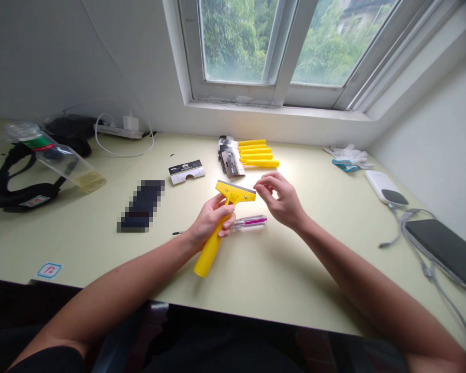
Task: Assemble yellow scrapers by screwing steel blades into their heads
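My left hand point(213, 221) is wrapped round the handle of a yellow scraper point(208, 253), which is tilted with its wide head up and away from me. A thin metal blade edge runs along the top of the head, with a screw on either side. Beside the right end of that edge is my right hand point(282, 202), thumb and fingertips drawn together in a pinch. Whatever may be between those fingertips is too small to make out. Behind my left hand lies a screwdriver-like tool point(252, 222) with a clear and magenta handle, partly hidden.
Several yellow scrapers point(260, 156) with packaging cards lie near the window. A loose black-and-white card point(187, 172) rests left of them. A pixelated dark object point(142, 206), a tipped plastic bottle point(68, 163) and black straps point(27, 194) are left; gloves point(347, 157), a power bank point(385, 187) and cables right.
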Available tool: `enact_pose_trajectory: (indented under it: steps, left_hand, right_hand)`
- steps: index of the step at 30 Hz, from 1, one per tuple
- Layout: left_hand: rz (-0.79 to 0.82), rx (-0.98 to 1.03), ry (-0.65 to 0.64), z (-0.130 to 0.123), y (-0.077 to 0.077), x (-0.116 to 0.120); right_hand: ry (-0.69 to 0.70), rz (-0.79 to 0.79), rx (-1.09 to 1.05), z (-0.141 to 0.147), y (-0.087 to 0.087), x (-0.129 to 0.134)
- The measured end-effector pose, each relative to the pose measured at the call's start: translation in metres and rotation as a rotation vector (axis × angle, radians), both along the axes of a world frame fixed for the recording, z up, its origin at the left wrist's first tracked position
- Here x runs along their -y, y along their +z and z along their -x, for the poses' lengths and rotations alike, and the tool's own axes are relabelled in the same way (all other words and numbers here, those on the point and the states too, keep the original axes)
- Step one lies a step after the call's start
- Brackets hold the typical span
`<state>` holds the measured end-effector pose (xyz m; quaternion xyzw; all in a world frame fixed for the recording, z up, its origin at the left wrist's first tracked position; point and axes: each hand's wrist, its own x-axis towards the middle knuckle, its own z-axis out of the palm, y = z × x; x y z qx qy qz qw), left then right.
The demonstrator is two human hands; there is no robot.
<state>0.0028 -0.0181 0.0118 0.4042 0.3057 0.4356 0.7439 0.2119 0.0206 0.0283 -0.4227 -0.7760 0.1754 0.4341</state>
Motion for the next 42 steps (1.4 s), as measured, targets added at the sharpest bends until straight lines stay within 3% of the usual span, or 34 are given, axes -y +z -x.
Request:
enact_pose_trajectory:
  steps: [2, 6, 9, 13, 17, 20, 23, 26, 29, 33, 42]
  left_hand:
    - [0.005, 0.014, 0.05, 0.002, 0.0, -0.004]
    - [0.01, 0.042, 0.124, 0.006, 0.005, -0.009]
    - [0.005, 0.051, 0.154, 0.01, 0.011, -0.011]
    - [-0.021, 0.055, 0.179, 0.014, 0.015, -0.013]
    - [-0.038, 0.086, 0.209, 0.016, 0.013, -0.016]
    - [-0.043, 0.082, 0.213, 0.016, 0.01, -0.017]
    - [-0.047, 0.075, 0.198, 0.014, 0.007, -0.016]
    - [-0.036, 0.072, 0.167, 0.012, 0.004, -0.014]
    - [-0.022, 0.057, 0.139, 0.009, 0.002, -0.012]
    - [-0.019, 0.048, 0.12, 0.008, 0.001, -0.011]
    - [-0.004, 0.045, 0.116, 0.007, 0.001, -0.01]
  right_hand:
    - [0.02, 0.074, 0.109, -0.007, 0.003, -0.003]
    - [0.335, 0.403, 0.557, -0.019, 0.004, -0.007]
    - [0.408, 0.463, 0.728, -0.023, 0.008, -0.007]
    - [0.427, 0.562, 0.645, -0.042, 0.032, -0.006]
    - [0.357, 0.59, 0.205, -0.071, 0.06, -0.007]
    - [0.32, 0.485, -0.197, -0.084, 0.069, -0.01]
    - [0.235, 0.18, -0.463, -0.082, 0.071, -0.012]
    - [0.141, -0.177, -0.653, -0.072, 0.075, -0.011]
    - [0.077, -0.389, -0.697, -0.06, 0.079, -0.007]
    - [0.036, -0.464, -0.683, -0.052, 0.08, -0.005]
    - [-0.006, -0.38, -0.635, -0.053, 0.071, -0.008]
